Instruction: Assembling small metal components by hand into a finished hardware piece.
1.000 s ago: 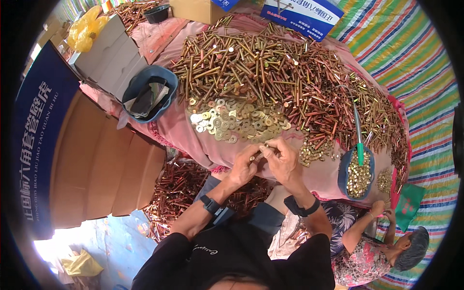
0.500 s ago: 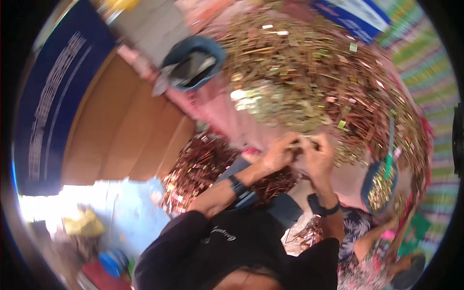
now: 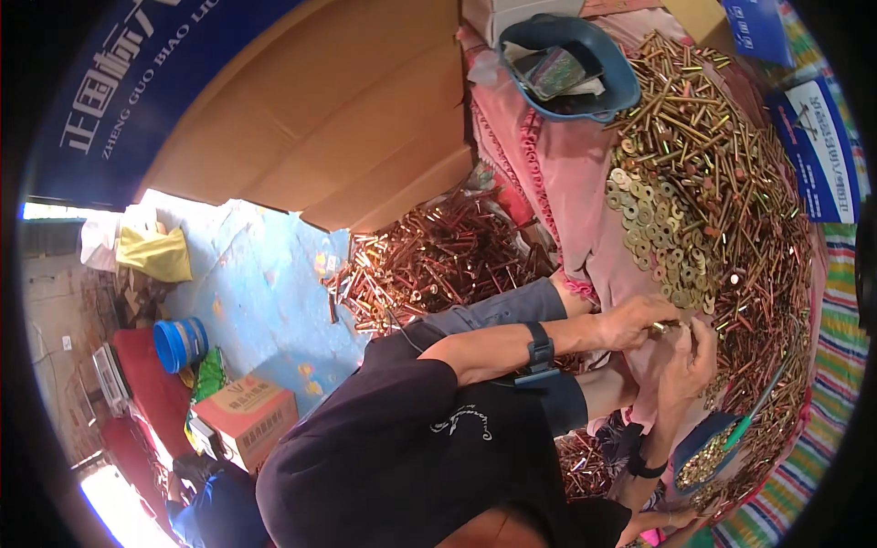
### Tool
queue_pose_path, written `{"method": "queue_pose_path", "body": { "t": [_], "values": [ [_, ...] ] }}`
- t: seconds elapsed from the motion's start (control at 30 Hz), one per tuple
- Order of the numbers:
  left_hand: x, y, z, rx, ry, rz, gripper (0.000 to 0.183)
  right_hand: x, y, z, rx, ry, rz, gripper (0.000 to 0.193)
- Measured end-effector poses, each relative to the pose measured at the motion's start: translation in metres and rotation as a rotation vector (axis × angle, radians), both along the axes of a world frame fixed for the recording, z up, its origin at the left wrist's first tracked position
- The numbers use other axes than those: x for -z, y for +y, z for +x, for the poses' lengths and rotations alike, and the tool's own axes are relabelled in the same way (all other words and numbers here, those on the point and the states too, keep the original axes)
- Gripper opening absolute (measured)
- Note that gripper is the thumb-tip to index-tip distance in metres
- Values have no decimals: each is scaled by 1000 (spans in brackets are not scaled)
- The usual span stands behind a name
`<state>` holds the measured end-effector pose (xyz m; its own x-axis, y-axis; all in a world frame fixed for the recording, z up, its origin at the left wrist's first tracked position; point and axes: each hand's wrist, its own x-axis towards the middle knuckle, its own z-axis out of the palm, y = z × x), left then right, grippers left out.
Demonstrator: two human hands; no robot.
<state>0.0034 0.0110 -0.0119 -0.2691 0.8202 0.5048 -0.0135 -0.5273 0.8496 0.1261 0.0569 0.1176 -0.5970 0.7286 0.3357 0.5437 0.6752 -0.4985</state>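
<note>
My left hand (image 3: 632,323) is closed, pinching a short brass-coloured bolt (image 3: 666,325) whose far end is partly covered by the fingers. Close beside it, my right hand (image 3: 687,363) has its fingertips drawn together near the bolt's end; whatever is between them is too small to make out. Just beyond both hands lie flat gold washers (image 3: 653,224) in a loose patch on pink cloth (image 3: 571,173). Gold and coppery bolts (image 3: 731,173) are heaped behind and to the right of the washers.
A blue tub (image 3: 621,87) holds a wrapped item. Another blue container (image 3: 699,461) holds small gold parts and a green-handled tool (image 3: 736,433). More coppery bolts (image 3: 438,265) lie left of my legs, below a large cardboard box (image 3: 320,110). Another person's hand (image 3: 678,519) shows at lower right.
The view has swung, so the heap and my hands sit farther right and the left side shows more. My hands stay close together at the washers' near edge.
</note>
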Motion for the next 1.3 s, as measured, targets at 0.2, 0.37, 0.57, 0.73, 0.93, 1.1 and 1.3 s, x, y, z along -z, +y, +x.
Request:
{"method": "queue_pose_path", "body": {
  "t": [0.2,0.37,0.57,0.73,0.93,1.1,1.3],
  "values": [
    [6,5,7,-6,-16,-25,57,21,5,8,22,39,23,24],
    [7,6,11,-48,-18,-9,56,23,11,10,212,-79,-49,34],
    [5,7,10,-103,-51,68,46,6,4,-9,119,80,-172,21],
    [6,9,5,-46,-43,63,44,0,9,-12,-100,-54,130,16],
    [10,9,1,-25,15,-7,48,13,17,-7,65,72,-281,16],
    [1,10,6,56,15,-30,55,6,17,4,241,138,-397,16],
    [-3,-4,-7,78,-4,-85,67,0,7,-10,-22,-16,-37,12]
  ]
}}
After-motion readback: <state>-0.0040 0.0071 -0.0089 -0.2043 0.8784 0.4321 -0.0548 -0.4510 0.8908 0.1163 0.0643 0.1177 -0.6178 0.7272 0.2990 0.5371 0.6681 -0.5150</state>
